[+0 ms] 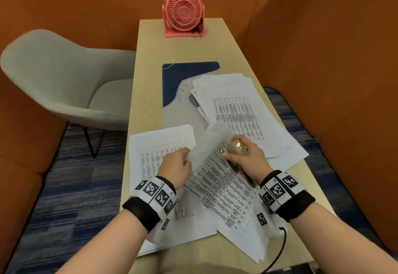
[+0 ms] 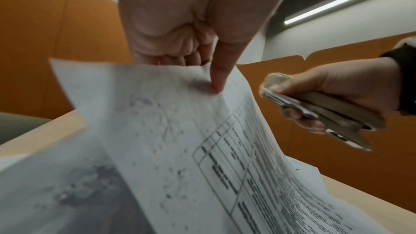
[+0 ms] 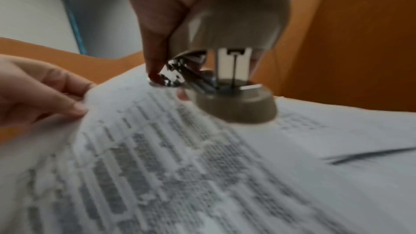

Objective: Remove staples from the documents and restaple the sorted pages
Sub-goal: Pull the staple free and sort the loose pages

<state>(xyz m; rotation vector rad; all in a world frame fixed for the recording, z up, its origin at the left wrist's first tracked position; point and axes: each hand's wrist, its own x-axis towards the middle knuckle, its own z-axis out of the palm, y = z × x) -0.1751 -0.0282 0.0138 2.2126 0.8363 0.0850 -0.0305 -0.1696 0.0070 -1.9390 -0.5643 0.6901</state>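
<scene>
Wooden desk, papers spread; left hand fingers pinch lifted sheet, right hand fingers grip stapler.

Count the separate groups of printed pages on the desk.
3: a fanned stack far right, a stack near left, and the document held by the left hand. Overlaps may hide more.

Head view: high above the worktop, facing forward and down. Wrist views: low and very close, angled upward along each hand from opposite sides. Shared by all three: the lifted printed sheet.
</scene>
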